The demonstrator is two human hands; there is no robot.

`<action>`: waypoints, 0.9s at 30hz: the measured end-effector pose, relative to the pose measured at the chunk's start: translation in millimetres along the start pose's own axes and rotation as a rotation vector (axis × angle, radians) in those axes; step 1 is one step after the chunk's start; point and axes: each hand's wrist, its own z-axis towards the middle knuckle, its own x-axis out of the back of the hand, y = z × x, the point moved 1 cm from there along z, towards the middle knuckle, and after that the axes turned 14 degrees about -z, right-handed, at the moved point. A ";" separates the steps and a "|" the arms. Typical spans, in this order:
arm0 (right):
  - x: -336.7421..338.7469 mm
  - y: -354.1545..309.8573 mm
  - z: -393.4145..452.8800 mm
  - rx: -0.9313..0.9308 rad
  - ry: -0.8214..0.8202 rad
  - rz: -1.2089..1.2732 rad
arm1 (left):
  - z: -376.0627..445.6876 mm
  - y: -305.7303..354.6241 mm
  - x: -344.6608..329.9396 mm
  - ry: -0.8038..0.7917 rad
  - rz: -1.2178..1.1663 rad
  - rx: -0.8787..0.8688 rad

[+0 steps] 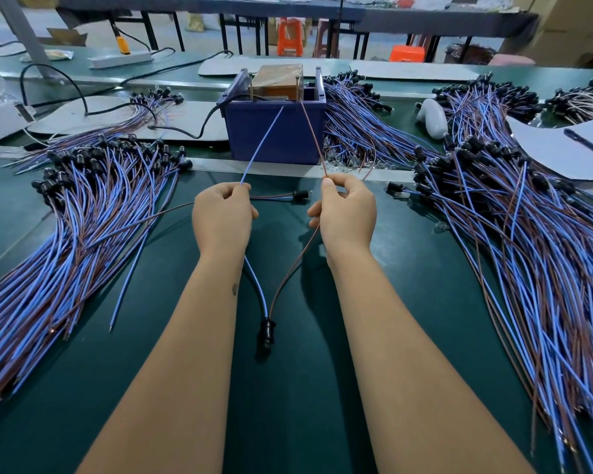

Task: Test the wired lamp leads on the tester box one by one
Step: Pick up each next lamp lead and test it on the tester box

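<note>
At centre frame, the left hand [222, 213] pinches the blue wire [261, 146] and the right hand [345, 211] pinches the brown wire [311, 138], both reaching the tester box [275, 131]. A shaky tip could slip off its contact and give a false fail.

A white power strip [120, 59] with an orange plug [122, 44] lies far left on the green bench [288, 388]. Far beyond stand orange stools [290, 36]. At right, a white bulb-like object [432, 118] lies beside grey card sheets [558, 150].
</note>
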 end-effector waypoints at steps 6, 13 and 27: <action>-0.9 1.0 0.8 0.015 -0.012 0.006 | 3.9 -1.5 1.4 0.074 -0.096 0.028; -2.2 3.4 2.5 0.022 -0.016 0.012 | 2.5 0.8 1.9 0.095 -0.093 0.033; -4.9 1.9 1.7 0.077 -0.043 -0.063 | 2.2 4.4 4.7 0.118 -0.172 0.037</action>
